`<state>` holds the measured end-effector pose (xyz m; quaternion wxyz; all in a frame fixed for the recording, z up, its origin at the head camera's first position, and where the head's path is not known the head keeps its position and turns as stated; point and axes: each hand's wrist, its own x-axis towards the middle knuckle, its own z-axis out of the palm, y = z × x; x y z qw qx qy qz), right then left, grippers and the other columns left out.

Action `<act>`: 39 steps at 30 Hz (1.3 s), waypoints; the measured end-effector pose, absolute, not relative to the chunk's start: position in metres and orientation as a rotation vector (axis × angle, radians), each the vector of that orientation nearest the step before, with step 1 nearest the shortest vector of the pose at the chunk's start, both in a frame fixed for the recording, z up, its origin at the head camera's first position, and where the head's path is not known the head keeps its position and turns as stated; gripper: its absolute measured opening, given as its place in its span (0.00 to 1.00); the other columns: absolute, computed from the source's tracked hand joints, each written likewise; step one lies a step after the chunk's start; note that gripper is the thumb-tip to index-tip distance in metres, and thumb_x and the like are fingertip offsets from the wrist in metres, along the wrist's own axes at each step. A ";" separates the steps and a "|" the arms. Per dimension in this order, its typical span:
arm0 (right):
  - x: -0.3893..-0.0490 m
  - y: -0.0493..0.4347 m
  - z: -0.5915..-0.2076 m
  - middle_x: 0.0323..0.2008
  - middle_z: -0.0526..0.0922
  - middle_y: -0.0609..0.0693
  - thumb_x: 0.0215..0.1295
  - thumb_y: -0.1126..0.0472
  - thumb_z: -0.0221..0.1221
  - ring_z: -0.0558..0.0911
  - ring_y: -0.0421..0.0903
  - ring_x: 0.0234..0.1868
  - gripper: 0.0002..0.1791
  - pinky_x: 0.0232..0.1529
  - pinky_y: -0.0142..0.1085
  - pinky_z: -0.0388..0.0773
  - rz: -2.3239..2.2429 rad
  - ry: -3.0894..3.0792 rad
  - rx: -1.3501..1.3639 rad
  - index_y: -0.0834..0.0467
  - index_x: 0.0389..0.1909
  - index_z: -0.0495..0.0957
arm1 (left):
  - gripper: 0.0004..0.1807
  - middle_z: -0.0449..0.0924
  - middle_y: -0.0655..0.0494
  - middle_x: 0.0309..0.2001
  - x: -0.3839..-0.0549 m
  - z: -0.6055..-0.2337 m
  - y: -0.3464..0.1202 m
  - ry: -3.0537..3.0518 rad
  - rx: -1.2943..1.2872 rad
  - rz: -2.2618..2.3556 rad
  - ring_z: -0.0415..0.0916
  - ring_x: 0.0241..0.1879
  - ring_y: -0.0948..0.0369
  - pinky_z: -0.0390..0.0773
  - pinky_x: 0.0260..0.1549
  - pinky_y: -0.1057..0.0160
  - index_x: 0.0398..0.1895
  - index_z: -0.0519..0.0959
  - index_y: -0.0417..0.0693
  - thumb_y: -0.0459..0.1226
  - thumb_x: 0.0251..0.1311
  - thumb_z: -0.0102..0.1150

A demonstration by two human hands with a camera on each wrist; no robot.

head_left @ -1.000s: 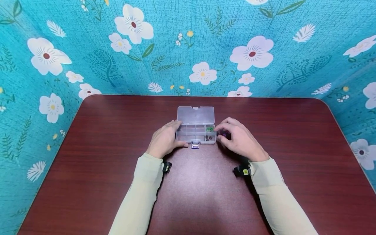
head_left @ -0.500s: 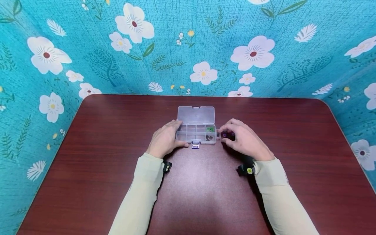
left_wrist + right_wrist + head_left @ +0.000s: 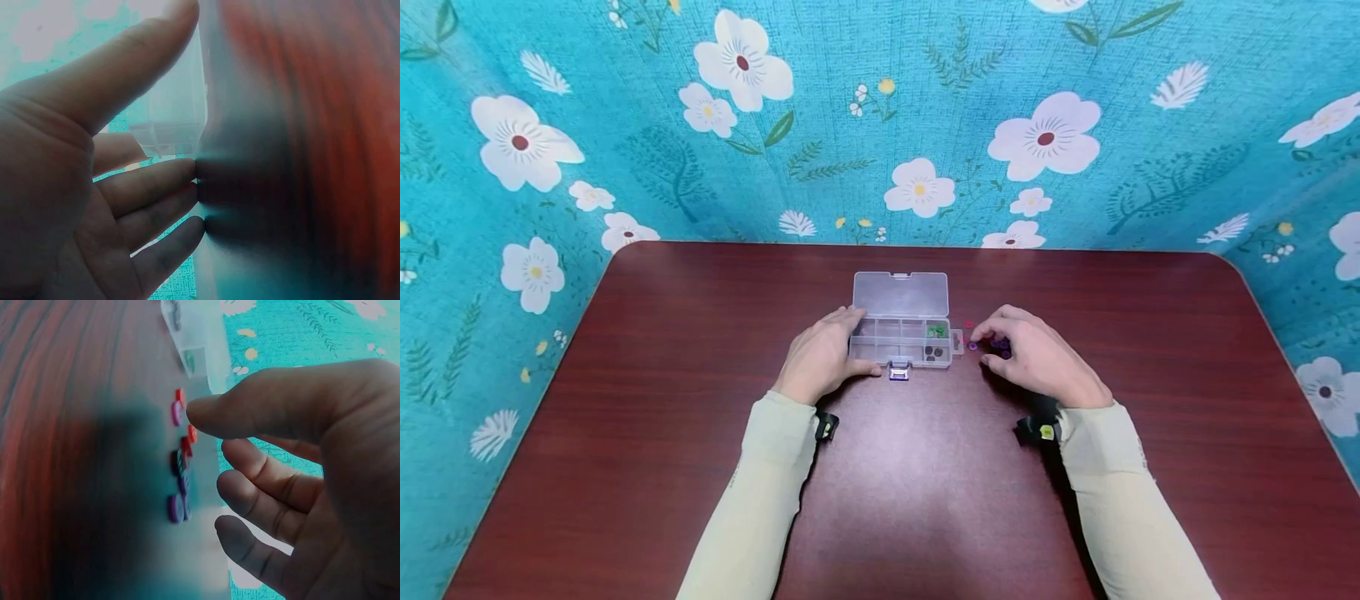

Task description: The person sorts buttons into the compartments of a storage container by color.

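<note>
Left hand [image 3: 823,354] straight-fingered against the compartment box [image 3: 889,352], the right hand [image 3: 1033,354], fingers [image 3: 239,489] parted, has shifted toward the table's [image 3: 1150,308] right edge, exposing reachable buttons [image 3: 177,508].

I can read no words, numbers or brands. Just behind my right hand [image 3: 1037,354], a black camera [image 3: 1028,432] bears a yellow label [image 3: 1047,432]; behind my left hand [image 3: 822,357], the other camera [image 3: 822,423] has a yellow patch [image 3: 828,428]. Any print on either is too small to make out.
</note>
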<state>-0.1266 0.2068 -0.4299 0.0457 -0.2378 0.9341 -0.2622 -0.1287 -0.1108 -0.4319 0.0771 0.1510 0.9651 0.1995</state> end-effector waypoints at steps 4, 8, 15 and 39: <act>-0.128 0.211 -0.433 0.44 0.79 0.47 0.59 0.65 0.67 0.77 0.46 0.42 0.12 0.42 0.41 0.76 -0.776 2.855 -0.734 0.55 0.45 0.85 | 0.53 0.67 0.50 0.72 -0.128 -0.432 -0.112 2.890 0.451 0.597 0.59 0.74 0.55 0.65 0.69 0.51 0.74 0.66 0.45 0.57 0.47 0.77; -0.128 0.214 -0.435 0.43 0.78 0.47 0.59 0.65 0.67 0.76 0.45 0.41 0.12 0.41 0.40 0.75 -0.746 2.856 -0.720 0.54 0.45 0.86 | 0.54 0.67 0.50 0.72 -0.129 -0.433 -0.111 2.896 0.461 0.592 0.59 0.74 0.55 0.65 0.69 0.51 0.74 0.67 0.44 0.58 0.46 0.77; -0.128 0.221 -0.437 0.43 0.77 0.47 0.60 0.66 0.66 0.76 0.45 0.41 0.13 0.40 0.41 0.75 -0.723 2.868 -0.695 0.54 0.46 0.87 | 0.54 0.68 0.50 0.71 -0.129 -0.433 -0.110 2.907 0.471 0.585 0.60 0.74 0.56 0.65 0.69 0.53 0.74 0.67 0.44 0.58 0.45 0.78; -0.129 0.229 -0.446 0.40 0.78 0.46 0.62 0.62 0.69 0.78 0.45 0.40 0.08 0.40 0.41 0.76 -0.773 2.905 -0.722 0.52 0.41 0.89 | 0.53 0.68 0.49 0.72 -0.129 -0.432 -0.112 2.899 0.468 0.591 0.60 0.74 0.56 0.65 0.69 0.53 0.74 0.67 0.44 0.58 0.46 0.77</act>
